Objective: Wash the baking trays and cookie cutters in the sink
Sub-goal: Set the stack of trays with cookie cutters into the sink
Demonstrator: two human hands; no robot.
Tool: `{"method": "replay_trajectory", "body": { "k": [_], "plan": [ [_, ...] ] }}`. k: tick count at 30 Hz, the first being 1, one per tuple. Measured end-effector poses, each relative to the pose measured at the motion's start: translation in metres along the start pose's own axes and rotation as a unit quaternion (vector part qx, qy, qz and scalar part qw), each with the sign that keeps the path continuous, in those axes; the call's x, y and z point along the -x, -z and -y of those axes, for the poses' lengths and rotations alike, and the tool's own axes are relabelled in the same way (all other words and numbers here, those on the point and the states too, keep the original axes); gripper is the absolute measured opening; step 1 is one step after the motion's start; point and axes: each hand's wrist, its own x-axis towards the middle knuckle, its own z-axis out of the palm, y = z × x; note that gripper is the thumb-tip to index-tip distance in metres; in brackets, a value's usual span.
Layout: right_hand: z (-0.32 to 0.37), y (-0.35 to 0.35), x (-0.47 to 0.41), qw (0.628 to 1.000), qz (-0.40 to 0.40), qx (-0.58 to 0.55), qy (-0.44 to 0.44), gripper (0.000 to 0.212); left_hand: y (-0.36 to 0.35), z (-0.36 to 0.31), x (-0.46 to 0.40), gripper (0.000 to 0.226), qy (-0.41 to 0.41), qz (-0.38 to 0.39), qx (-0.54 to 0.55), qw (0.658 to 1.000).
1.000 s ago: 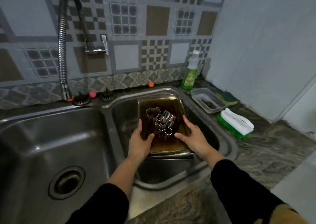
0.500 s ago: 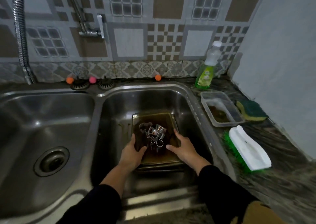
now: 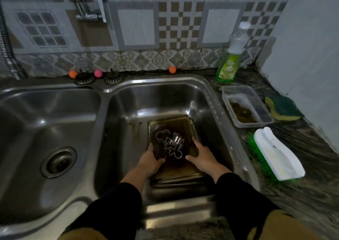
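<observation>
- Nearest me, two black sleeves reach forward over the steel front rim of the double stainless-steel sink (image 3: 207, 85), into its right-hand basin
- My left hand (image 3: 149, 162) has its grip on the left edge of the stacked dark, greasy rectangular metal baking trays (image 3: 172, 124): thumb hooked over the rim onto the top tray's floor, the other fingers hidden under the edge
- My right hand (image 3: 203, 157) has its grip on the right edge the same way, thumb lying inward over the rim and fingers along the side
- The trays sit low in the right basin, near end toward me; I cannot tell whether they rest on the basin floor
- A cluster of shiny metal cookie cutters (image 3: 170, 143) lies on the top tray between my thumbs; one is gingerbread-man shaped
- The left basin holds a round steel drain strainer (image 3: 58, 162)
- On the dark marbled bench to the right lies a white-backed scrubbing brush with green bristles (image 3: 277, 153)
- Beyond it is a clear rectangular plastic tub with brown residue (image 3: 244, 107), and beside that a green-and-yellow sponge (image 3: 282, 107)
- Farther back stands a clear bottle of green dish liquid with a white cap (image 3: 231, 60)
- Along the patterned tile wall sit small orange and pink balls and two spare drain strainers
</observation>
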Motion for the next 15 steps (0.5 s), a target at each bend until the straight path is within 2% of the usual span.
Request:
{"method": "replay_trajectory", "body": {
  "k": [5,9,12,15],
  "plan": [
    [-0.004,-0.001,0.002,0.997,0.06,0.031,-0.025,0.088,0.001,0.012,-0.006,0.09,0.007,0.043,-0.016,0.999],
    [0.0,-0.001,0.002,0.996,0.082,0.0,-0.037,0.086,0.006,0.016,-0.011,0.095,0.001,0.07,-0.031,0.997],
    [0.011,0.002,0.003,0.998,0.043,0.042,-0.02,0.078,0.013,0.011,-0.007,0.105,-0.016,0.078,-0.087,0.993],
    [0.034,0.01,0.01,0.997,-0.023,0.047,0.06,0.068,0.024,0.006,-0.007,0.112,-0.057,0.043,-0.188,0.98]
  ]
}}
